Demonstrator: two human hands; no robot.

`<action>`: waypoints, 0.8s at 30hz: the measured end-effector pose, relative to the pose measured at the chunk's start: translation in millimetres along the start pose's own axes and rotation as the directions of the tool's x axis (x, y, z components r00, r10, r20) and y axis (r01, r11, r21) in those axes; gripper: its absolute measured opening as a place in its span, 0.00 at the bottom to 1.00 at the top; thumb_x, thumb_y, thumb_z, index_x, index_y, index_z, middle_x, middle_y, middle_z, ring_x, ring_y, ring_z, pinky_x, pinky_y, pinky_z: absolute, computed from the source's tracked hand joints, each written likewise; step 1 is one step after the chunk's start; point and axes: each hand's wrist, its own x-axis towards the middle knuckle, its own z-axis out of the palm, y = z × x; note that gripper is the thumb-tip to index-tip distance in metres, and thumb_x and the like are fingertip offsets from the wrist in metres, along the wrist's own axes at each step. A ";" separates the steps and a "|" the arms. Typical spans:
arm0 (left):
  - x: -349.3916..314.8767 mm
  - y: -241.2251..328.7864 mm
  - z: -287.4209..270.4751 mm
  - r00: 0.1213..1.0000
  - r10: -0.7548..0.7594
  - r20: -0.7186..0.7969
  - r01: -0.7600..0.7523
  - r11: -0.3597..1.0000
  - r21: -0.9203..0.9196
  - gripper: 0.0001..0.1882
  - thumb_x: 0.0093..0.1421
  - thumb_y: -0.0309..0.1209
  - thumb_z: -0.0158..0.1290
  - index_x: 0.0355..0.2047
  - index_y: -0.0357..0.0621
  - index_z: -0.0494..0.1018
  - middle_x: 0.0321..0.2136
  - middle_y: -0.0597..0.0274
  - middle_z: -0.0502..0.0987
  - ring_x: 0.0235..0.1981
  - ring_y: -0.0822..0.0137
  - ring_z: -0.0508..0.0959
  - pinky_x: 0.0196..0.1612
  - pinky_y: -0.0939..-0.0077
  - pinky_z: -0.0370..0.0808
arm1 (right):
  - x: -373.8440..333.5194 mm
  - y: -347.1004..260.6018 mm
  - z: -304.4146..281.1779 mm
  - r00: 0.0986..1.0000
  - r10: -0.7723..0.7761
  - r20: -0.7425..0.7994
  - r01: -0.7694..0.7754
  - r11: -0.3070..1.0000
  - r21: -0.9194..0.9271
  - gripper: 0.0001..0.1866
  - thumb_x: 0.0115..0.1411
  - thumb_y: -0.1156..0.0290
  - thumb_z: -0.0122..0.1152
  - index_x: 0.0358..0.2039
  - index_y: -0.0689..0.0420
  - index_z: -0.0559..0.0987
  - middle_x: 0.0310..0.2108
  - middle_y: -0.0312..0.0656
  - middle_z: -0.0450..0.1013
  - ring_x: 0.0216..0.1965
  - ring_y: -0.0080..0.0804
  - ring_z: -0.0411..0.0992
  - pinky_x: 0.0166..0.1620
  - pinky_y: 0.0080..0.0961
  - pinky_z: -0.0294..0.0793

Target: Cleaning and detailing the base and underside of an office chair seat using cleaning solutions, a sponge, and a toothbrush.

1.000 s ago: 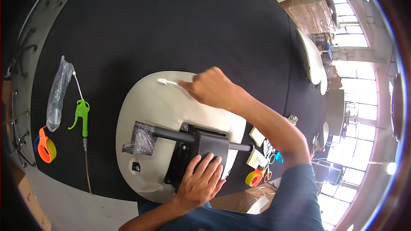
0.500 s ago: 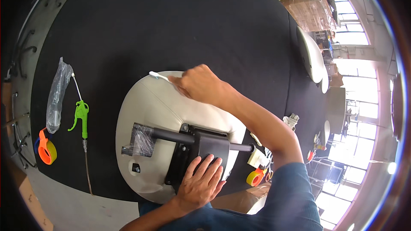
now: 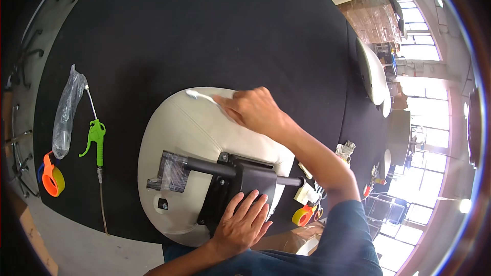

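A cream upholstered chair cushion (image 3: 171, 128) lies on the black table top with a black mechanism (image 3: 258, 176) mounted on its upper side. My left hand (image 3: 243, 225) rests with fingers spread on the mechanism's housing. In my right hand (image 3: 255, 114) is a white toothbrush (image 3: 203, 95), its head smeared by motion at the cushion's far edge. A black bar runs left from the housing to a part wrapped in clear film (image 3: 174, 171). Another bar (image 3: 290, 180) sticks out to the right.
Left of the cushion lie a green air blow gun (image 3: 96, 135) with its hose, a plastic-wrapped part (image 3: 68, 115) and an orange tape dispenser (image 3: 52, 176). Another tape dispenser (image 3: 304, 215) and scissors (image 3: 318, 212) sit at the right. Pale curved panels (image 3: 372, 71) stand along the table's right side.
My right hand has moved the toothbrush a little right and nearer along the cushion's far edge. The left hand stays on the housing.
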 end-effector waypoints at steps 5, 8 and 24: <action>-1.1 -1.3 -0.7 1.000 -0.006 0.007 0.006 1.000 0.018 0.21 0.68 0.42 0.62 0.51 0.38 0.83 0.59 0.52 0.82 0.66 0.53 0.77 0.73 0.50 0.66 | 3.6 -12.3 -3.0 0.986 -0.089 0.142 0.087 0.996 0.019 0.16 0.73 0.66 0.59 0.55 0.54 0.88 0.20 0.45 0.76 0.21 0.48 0.77 0.27 0.45 0.76; -2.7 1.1 2.1 1.000 -0.010 0.014 0.009 0.998 0.067 0.21 0.68 0.47 0.63 0.50 0.43 0.85 0.58 0.57 0.83 0.66 0.54 0.77 0.72 0.47 0.65 | -0.7 -14.7 -22.3 0.978 -0.126 0.165 0.124 0.992 0.024 0.17 0.73 0.65 0.60 0.57 0.53 0.87 0.20 0.44 0.76 0.20 0.47 0.76 0.26 0.44 0.75; 2.4 1.7 0.4 1.000 0.009 0.025 -0.011 0.997 0.073 0.21 0.67 0.45 0.63 0.49 0.40 0.85 0.57 0.55 0.83 0.63 0.53 0.78 0.71 0.46 0.66 | 14.7 -11.1 10.3 0.984 -0.056 0.167 0.085 0.982 -0.168 0.19 0.71 0.65 0.61 0.58 0.55 0.86 0.25 0.45 0.81 0.26 0.48 0.82 0.31 0.43 0.80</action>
